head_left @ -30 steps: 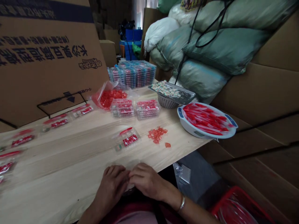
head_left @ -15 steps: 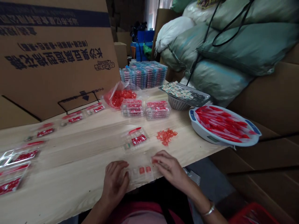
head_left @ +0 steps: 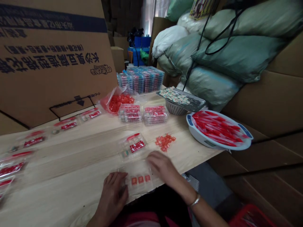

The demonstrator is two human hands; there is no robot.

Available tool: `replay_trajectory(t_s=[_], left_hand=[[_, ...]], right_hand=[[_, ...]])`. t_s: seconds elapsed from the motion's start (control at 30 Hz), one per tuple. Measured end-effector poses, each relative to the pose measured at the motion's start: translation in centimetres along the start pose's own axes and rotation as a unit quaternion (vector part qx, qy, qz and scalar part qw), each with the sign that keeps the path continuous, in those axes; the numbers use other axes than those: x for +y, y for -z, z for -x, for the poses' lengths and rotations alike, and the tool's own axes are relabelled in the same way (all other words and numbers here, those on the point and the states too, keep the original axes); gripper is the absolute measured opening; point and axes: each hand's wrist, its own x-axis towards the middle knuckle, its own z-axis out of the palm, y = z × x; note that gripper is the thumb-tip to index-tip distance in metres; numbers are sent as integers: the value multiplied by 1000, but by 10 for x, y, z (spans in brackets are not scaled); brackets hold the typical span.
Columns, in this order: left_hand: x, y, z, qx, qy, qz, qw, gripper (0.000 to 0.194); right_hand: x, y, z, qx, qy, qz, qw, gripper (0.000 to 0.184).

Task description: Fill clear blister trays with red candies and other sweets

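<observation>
A clear plastic tray [head_left: 139, 190] lies at the table's front edge, with three small red square pieces [head_left: 141, 179] in a row of its compartments. My left hand [head_left: 115, 189] is closed on the tray's left edge, fingers curled. Over the tray's upper right corner is my right hand [head_left: 163, 165], smeared by motion, its fingertips hard to make out. Just beyond it is a loose pile of red pieces [head_left: 165, 142]. A filled clear pack [head_left: 133, 145] with a red strip and a red patterned sachet lies behind the tray.
Two stacks of packs [head_left: 156, 115] stand behind, beside a bag of red pieces [head_left: 120, 102]. To the right are a white basin [head_left: 205, 142] of red packets and a tray of small sachets [head_left: 199, 103] on a basket. More packs line the left side below a large carton [head_left: 54, 85].
A third red piece now sits in the tray's row, where two were before. My right hand has moved from the tray's right side slightly up toward the pile. My left hand stays on the tray.
</observation>
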Motion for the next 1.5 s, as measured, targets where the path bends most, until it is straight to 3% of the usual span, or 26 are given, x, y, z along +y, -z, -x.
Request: replay_trajectory(t_s=[0.07,0.13,0.2,0.27,0.37,0.53,0.63,0.73,0.8,0.87,0.93,1.0,1.07,1.13,1.17,1.23,1.3,1.4,1.5], left_hand=[[-1,1,0,1,2,2,1000,29],[1,4,1,8,5,8,1000,27],[6,7,0,30,3,23,999,25],[17,9,-4,54,7,68,996,23],[42,10,-19,51,45,201,977,24],[64,12,-31,-8,149,406,902,11],[58,15,-11,-44,208,443,871,9],[50,15,16,-74,265,485,830,12],[47,14,28,-75,310,535,782,17],[47,15,32,-59,333,550,763,20],[47,20,27,-30,317,508,800,21],[45,28,19,-6,270,434,859,22],[37,36,11,1,222,354,909,19],[25,40,6,6,188,280,941,16],[18,40,5,8,172,253,952,17],[5,37,5,-2,141,227,964,18],[-4,30,7,-30,108,217,970,17],[-8,22,9,-34,61,160,985,20],[-8,15,7,-14,-5,82,997,22]], right_hand=[[28,9,9,84,-106,63,989,17],[49,12,18,96,-150,98,979,16],[54,10,24,81,-158,76,981,15],[40,7,26,87,-169,-3,982,12],[-3,4,21,83,-178,-177,964,8],[-61,-1,18,39,-184,-345,920,3],[-72,-11,29,2,-222,-409,885,4],[-77,-21,40,-47,-233,-432,870,7],[-81,-25,42,-72,-226,-459,856,6],[-84,-25,40,-87,-226,-498,833,6],[-86,-24,36,-104,-229,-535,806,11],[-85,-21,28,-115,-216,-542,804,11],[-82,-21,18,-100,-159,-476,859,6],[-78,-25,6,-84,-48,-321,942,4],[-75,-28,0,-87,17,-226,970,5],[-71,-35,-10,-118,125,-73,982,7],[-64,-38,-17,-140,169,-18,975,8],[-40,-28,-18,-95,118,-42,988,12],[4,-8,-14,25,-34,36,998,19]])
